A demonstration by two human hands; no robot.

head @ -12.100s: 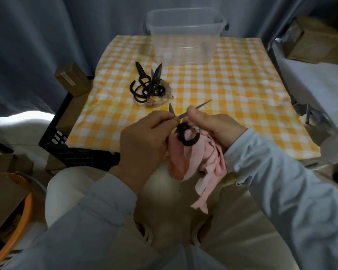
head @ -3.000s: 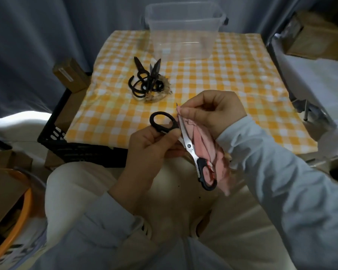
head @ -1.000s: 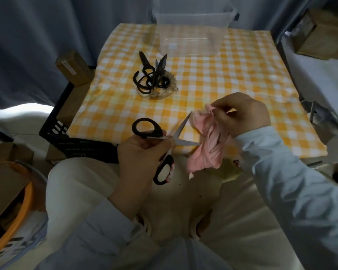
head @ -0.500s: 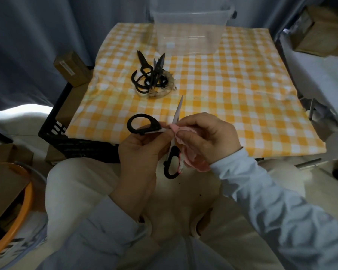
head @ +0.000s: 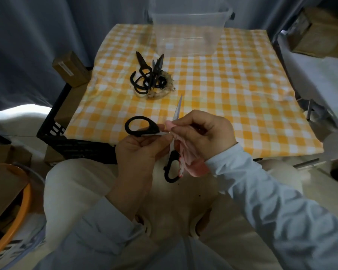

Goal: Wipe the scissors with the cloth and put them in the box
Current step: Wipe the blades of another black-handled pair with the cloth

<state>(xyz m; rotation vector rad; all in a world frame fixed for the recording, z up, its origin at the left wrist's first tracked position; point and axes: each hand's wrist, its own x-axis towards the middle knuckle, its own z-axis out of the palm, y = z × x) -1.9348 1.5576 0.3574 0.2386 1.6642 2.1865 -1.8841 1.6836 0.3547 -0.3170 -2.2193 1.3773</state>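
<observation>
over my lap my left hand (head: 142, 151) grips the scissors (head: 151, 129) near the pivot. they are spread wide, one black loop out left and the other hanging down. my right hand (head: 203, 133) pinches the pink cloth (head: 195, 166) round the base of the upright blade (head: 177, 110). i should keep the cloth thick between skin and edge and draw it from pivot to tip along the flat, never across the edge. beyond, on the checked tablecloth (head: 242, 94), lies the heap of other scissors (head: 148, 78). the clear box (head: 187, 36) stands at the far edge.
</observation>
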